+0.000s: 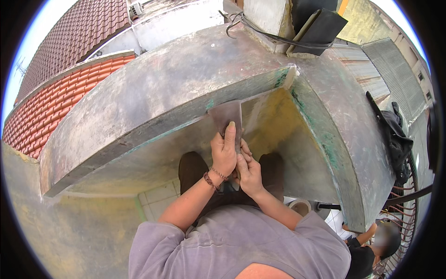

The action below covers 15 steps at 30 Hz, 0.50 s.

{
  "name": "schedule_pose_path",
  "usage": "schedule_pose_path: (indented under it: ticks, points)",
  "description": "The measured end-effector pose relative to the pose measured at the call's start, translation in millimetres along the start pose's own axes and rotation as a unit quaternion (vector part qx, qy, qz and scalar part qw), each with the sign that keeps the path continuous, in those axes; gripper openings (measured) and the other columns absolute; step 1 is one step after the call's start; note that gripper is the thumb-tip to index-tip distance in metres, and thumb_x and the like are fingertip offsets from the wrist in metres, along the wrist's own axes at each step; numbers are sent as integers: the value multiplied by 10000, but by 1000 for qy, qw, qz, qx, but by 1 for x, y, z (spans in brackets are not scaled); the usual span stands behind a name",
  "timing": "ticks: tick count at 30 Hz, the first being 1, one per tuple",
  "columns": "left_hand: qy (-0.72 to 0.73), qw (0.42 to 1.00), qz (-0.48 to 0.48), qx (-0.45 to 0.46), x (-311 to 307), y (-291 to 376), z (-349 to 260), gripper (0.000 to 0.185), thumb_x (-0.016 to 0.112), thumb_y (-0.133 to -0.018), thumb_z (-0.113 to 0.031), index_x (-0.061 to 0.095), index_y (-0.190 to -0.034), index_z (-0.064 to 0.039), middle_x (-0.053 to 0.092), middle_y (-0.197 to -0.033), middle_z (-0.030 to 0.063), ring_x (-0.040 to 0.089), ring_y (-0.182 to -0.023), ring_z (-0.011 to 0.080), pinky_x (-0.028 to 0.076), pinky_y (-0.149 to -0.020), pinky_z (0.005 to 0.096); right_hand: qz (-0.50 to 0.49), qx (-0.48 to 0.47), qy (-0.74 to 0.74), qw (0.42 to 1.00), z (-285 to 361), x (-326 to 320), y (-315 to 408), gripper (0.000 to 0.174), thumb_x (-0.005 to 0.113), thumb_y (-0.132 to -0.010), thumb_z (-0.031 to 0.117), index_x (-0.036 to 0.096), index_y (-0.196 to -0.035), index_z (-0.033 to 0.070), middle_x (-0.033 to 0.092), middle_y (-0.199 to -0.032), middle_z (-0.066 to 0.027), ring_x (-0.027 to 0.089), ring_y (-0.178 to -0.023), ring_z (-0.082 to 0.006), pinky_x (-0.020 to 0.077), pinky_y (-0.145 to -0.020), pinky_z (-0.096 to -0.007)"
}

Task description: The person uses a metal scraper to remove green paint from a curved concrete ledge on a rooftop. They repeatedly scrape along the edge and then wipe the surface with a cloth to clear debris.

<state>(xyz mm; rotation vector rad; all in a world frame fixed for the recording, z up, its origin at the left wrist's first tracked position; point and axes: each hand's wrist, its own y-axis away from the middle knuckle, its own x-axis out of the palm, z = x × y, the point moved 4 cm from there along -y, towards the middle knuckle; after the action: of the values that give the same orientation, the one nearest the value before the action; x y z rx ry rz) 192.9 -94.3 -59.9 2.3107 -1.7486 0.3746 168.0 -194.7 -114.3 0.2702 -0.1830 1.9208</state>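
Note:
A wide-bladed scraper (pixel 229 113) points away from me, its blade up against the lower edge of the painted concrete ledge (pixel 167 120). My left hand (pixel 224 153) grips it high, with the thumb laid flat along the blade; braided bracelets circle that wrist. Lower down, my right hand (pixel 248 172) is wrapped around the handle, which the fingers mostly hide. Worn green paint shows along the ledge's face and near its inner corner (pixel 292 75). Below the ledge, the wall (pixel 268 118) has grey and yellowish patches.
Bent black cable (pixel 268 34) and a dark panel (pixel 315 31) are by a pillar at the back. Dark cloth (pixel 395 139) hangs over the ledge's right side. Another person (pixel 369 247) is at lower right, near a curved metal railing (pixel 414 195). Tiled roofs (pixel 69 94) rise at left.

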Motion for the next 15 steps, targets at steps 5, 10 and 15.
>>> schedule_pose_path:
  ticks: [5, 10, 15]
  points:
    - [-1, 1000, 11, -5, 5, -3, -9, 492, 448, -1030, -451, 526, -987, 33, 595, -592, 128, 586, -437, 175, 487, -438, 288, -5, 15, -15, 1000, 13, 2, 5, 259, 476, -1042, 228, 532, -1081, -22, 565, -755, 17, 478, -569, -36, 376, -459, -216]
    - [28, 1000, 3, 6, 4, -2, 1, 470, 469, -1024, -451, 535, -942, 7, 594, -583, 114, 588, -442, 155, 477, -423, 267, -19, 11, -26, 999, 6, 2, 2, 247, 468, -1045, 230, 532, -1058, -8, 536, -704, 29, 467, -517, -39, 360, -423, -219]
    - [28, 999, 29, 33, 16, -12, -32, 480, 468, -1024, -447, 533, -973, 26, 586, -578, 127, 577, -429, 172, 488, -434, 285, -28, -48, 8, 998, 35, 10, -7, 322, 443, -1057, 303, 552, -919, 33, 478, -594, 32, 466, -481, -62, 360, -402, -212]
